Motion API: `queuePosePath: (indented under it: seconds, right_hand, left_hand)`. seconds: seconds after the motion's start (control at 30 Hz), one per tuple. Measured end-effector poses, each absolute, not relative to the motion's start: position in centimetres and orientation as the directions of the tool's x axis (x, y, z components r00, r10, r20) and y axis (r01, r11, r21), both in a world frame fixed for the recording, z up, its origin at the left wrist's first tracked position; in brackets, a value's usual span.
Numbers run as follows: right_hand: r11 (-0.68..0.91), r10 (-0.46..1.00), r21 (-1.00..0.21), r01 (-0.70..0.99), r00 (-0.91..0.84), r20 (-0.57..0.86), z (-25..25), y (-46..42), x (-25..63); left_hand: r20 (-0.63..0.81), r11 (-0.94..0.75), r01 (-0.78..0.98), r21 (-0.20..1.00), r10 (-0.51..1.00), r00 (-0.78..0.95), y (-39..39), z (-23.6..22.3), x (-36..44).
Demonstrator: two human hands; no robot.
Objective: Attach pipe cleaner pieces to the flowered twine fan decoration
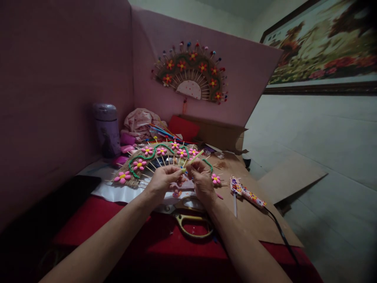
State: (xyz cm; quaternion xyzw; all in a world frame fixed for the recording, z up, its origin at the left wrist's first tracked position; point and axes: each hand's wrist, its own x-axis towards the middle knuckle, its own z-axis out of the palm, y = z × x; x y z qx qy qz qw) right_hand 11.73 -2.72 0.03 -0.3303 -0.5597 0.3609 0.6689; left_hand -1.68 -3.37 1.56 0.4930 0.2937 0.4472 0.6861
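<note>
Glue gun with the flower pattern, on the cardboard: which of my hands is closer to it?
Right. Your right hand is to the left of the glue gun, not touching it; your left hand is farther left.

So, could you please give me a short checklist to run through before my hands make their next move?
1. Strip secured: ok; the right hand grips the pale green strip.
2. Left pinch firm: cannot tell; the left hand has its fingertips at the strip's lower end.
3. Flowered fan nearby: ok; it lies just beyond both hands.
4. Scissors well aside: not ok; the scissors lie close by the right forearm.
5. Glue gun set down: ok; the glue gun rests on the cardboard.
6. Glue gun hot: cannot tell.
</note>
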Motion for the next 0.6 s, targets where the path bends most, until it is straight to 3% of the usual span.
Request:
queuePosePath:
  seconds: [0.1,0.23,0.33,0.47,0.6]
  right_hand:
    - [0.517,0.855,-0.847,-0.121,0.126,0.504,-0.08,-2.62,11.59]
    - [0.523,0.852,-0.847,-0.097,0.094,0.515,-0.11,-2.72,11.45]
    - [0.521,0.854,-0.850,-0.076,0.054,0.518,0.00,-2.93,11.54]
    - [0.491,0.867,-0.868,-0.069,-0.054,0.495,0.16,-3.10,11.72]
    - [0.486,0.872,-0.867,-0.111,0.000,0.489,0.03,-2.88,11.76]
  left_hand:
    - [0.017,0.179,-0.384,0.906,0.891,0.454,-3.30,1.54,-1.63]
    - [0.000,0.154,-0.423,0.893,0.940,0.341,-3.11,1.50,-1.78]
    - [0.059,0.047,-0.316,0.947,0.946,0.318,-3.09,1.74,-1.98]
    - [0.138,-0.081,-0.151,0.985,0.898,0.417,-3.08,2.10,-2.30]
    - [0.135,-0.057,-0.221,0.974,0.923,0.360,-3.07,2.04,-2.27]
